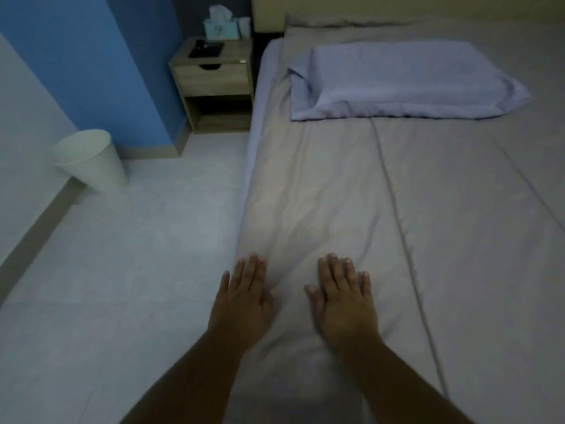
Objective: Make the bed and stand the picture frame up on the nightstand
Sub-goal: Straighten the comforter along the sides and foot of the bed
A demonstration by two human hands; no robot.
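Both hands lie palm down on the grey cover (336, 194) at the near left part of the bed. The left hand (241, 304) is at the cover's left edge and the right hand (345, 304) is just beside it, further in. Fingers are straight and close together, thumbs out, gripping nothing. The cover shows soft creases ahead of the hands.

A pale pillow (397, 78) lies flat at the far end. Far left of the bed stands the nightstand (214, 78). On its top a dark flat thing, seemingly the frame (206, 49), lies down, not upright. Behind it sits a teal tissue box (220, 28), its print too blurred to read. A white bin (91, 160) leans at the left wall.
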